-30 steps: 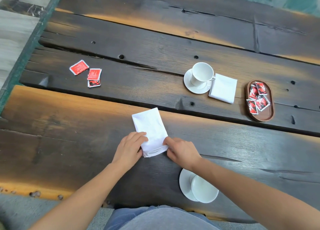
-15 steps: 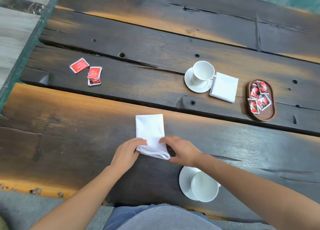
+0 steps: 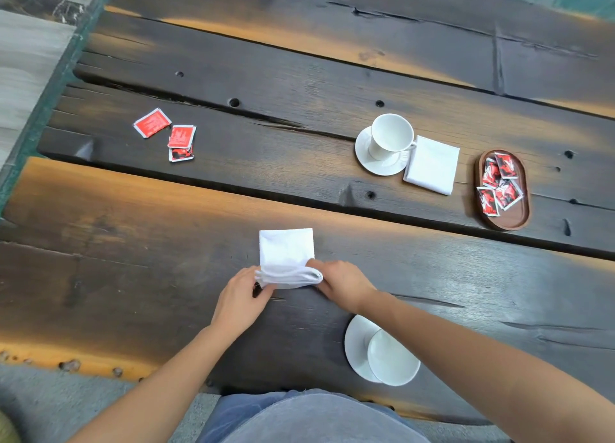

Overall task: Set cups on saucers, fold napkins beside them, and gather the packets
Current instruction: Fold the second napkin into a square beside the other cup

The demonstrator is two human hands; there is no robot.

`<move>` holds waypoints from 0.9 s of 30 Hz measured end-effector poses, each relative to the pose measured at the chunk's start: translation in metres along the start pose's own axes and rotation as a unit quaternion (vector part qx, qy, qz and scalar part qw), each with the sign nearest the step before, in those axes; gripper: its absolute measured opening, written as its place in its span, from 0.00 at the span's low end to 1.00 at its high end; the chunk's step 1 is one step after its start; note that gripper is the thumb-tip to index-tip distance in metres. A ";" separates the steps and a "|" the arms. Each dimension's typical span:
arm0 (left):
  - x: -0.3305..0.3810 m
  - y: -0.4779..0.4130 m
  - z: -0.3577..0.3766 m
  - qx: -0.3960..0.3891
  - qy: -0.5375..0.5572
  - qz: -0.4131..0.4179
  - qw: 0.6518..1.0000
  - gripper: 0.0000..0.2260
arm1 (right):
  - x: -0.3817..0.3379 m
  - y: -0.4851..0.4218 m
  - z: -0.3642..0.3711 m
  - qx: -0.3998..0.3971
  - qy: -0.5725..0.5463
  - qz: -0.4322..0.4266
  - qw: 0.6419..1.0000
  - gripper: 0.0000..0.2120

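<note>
White cloth lies between your hands: the napkin (image 3: 286,252) rests on the near plank of the dark wooden counter (image 3: 133,242), its near edge lifted and curled over. Your left hand (image 3: 239,304) pinches that edge at its left end, and your right hand (image 3: 344,284) pinches the right end. By your right forearm, the near cup (image 3: 392,361) stands on the near saucer (image 3: 354,342). Farther back, the far cup (image 3: 391,136) stands on the far saucer (image 3: 366,159), which touches a folded napkin (image 3: 432,166) beside an oval tray (image 3: 519,216) holding red packets (image 3: 499,182). Three loose packets (image 3: 181,136) lie far left.
</note>
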State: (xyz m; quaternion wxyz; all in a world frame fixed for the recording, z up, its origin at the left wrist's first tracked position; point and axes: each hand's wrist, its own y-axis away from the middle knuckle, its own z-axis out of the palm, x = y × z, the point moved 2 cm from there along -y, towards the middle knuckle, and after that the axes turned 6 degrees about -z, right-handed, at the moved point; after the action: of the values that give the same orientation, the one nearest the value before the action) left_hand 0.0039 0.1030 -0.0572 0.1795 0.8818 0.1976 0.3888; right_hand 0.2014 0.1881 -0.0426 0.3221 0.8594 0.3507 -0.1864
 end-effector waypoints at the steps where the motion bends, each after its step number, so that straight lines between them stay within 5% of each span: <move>1: -0.001 -0.001 0.000 0.004 0.007 -0.021 1.000 0.05 | 0.000 -0.002 -0.001 0.005 -0.011 0.018 1.000 0.12; 7: -0.002 -0.009 0.003 0.002 0.017 -0.049 0.999 0.03 | 0.003 -0.016 0.001 0.009 -0.083 0.109 0.991 0.16; 27: 0.007 -0.025 0.005 0.048 -0.045 -0.085 0.994 0.11 | 0.003 -0.014 0.010 0.093 -0.154 0.210 0.961 0.16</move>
State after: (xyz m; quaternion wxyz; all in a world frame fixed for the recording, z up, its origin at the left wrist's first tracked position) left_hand 0.0070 0.1269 -0.0678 0.1784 0.8860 0.2817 0.3223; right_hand 0.1921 0.1906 -0.0578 0.3228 0.9007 0.0898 -0.2765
